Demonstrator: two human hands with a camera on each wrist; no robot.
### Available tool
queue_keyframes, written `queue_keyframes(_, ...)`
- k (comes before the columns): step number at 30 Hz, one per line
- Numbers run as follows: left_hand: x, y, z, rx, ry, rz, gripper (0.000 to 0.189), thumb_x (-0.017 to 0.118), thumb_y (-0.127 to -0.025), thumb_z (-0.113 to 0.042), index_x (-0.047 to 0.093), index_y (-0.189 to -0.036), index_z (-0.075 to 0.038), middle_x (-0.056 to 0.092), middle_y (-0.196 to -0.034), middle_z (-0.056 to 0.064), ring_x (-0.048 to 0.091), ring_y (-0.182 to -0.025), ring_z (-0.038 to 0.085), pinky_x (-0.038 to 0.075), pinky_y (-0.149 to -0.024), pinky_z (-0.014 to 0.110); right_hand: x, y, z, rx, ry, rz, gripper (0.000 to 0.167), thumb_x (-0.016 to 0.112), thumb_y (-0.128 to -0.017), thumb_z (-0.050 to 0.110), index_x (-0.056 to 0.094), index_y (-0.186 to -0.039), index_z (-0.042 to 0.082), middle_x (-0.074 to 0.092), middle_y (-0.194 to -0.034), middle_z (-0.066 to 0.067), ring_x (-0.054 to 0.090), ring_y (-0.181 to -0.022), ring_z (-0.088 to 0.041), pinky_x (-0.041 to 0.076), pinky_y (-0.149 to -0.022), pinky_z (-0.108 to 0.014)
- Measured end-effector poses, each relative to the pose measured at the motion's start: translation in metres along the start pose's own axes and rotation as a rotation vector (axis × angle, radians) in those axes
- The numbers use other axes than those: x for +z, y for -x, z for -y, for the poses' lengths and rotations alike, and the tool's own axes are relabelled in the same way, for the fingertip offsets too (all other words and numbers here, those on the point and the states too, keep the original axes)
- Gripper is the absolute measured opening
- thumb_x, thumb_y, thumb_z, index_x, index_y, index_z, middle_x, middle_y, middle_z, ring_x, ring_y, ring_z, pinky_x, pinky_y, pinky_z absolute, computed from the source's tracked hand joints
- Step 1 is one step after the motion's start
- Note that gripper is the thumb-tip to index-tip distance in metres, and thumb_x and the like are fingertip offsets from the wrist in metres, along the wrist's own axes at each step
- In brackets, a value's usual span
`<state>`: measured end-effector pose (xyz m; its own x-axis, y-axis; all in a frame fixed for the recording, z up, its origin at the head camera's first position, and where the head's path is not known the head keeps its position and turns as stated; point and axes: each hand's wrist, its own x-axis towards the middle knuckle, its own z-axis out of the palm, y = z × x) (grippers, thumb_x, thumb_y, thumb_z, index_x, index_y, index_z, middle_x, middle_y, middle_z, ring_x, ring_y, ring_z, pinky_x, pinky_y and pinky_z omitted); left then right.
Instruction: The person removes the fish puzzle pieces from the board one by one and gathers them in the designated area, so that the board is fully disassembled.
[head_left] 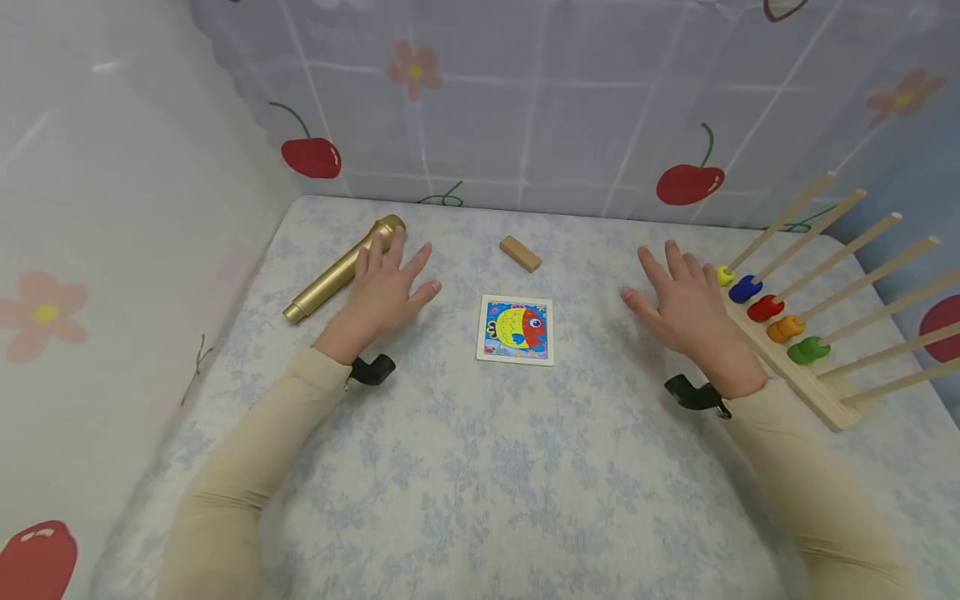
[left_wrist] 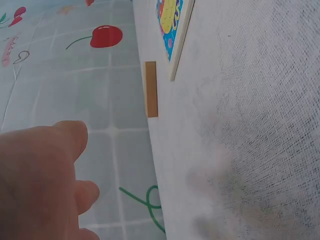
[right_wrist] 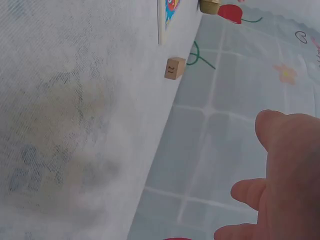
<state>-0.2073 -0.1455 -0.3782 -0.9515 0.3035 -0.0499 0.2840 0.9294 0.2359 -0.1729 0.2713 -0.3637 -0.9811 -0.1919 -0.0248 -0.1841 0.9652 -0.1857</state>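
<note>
My left hand, fingers spread and holding nothing, overlaps a gold tube with a wider collar at its far end. On the other side my right hand is spread too, its palm down and nothing in its grasp. Beside it stands a wooden peg rack with colored beads low on several of its rods. Between the hands lies a square fish puzzle with a pale frame. Farther back is a small wooden block; its end bears a printed number in the right wrist view.
A pale blue flowered cloth covers the table. Behind it hangs a curtain printed with cherries and flowers, and a whitish sheet runs along the left side. Black wrist mounts sit on both wrists.
</note>
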Motion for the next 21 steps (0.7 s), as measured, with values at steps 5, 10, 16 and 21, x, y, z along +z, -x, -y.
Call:
queue_keyframes(5,0.006,0.001,-0.006,0.005,0.013,0.014,0.068,0.043,-0.106,-0.052,0.026,-0.164,-0.019,0.000,-0.171,0.025,-0.006,-0.156,0.053,0.001,-0.124,0.067,0.005,-0.007,0.011,-0.023,0.001,-0.009,0.073,0.052,-0.104,0.045,0.028,-0.161,0.007,0.014,-0.165,-0.035,0.021,-0.146,-0.061,0.012,-0.117,-0.076)
queue_keyframes(10,0.016,0.002,-0.014,0.003,0.036,0.028,0.069,0.044,-0.105,-0.053,0.027,-0.164,-0.020,0.003,-0.171,0.024,-0.004,-0.157,0.052,0.002,-0.124,0.067,0.011,-0.016,0.027,-0.043,0.002,-0.003,0.073,0.058,-0.102,0.041,0.031,-0.160,0.006,0.016,-0.165,-0.034,0.024,-0.147,-0.060,0.016,-0.118,-0.075)
queue_keyframes(16,0.030,0.005,-0.026,0.026,0.069,0.070,0.070,0.047,-0.104,-0.054,0.027,-0.164,-0.022,0.003,-0.172,0.021,0.000,-0.157,0.050,0.004,-0.124,0.067,0.024,-0.030,0.050,-0.098,-0.054,0.031,0.076,0.066,-0.098,0.037,0.033,-0.160,0.008,0.022,-0.165,-0.032,0.027,-0.149,-0.054,0.020,-0.120,-0.070)
queue_keyframes(21,0.042,0.010,-0.040,0.071,0.086,0.115,0.070,0.048,-0.104,-0.052,0.028,-0.163,-0.022,0.003,-0.172,0.021,-0.002,-0.157,0.050,0.004,-0.125,0.066,0.034,-0.040,0.069,-0.167,-0.090,0.040,0.072,0.067,-0.097,0.034,0.038,-0.158,0.007,0.026,-0.164,-0.031,0.031,-0.149,-0.051,0.025,-0.120,-0.066)
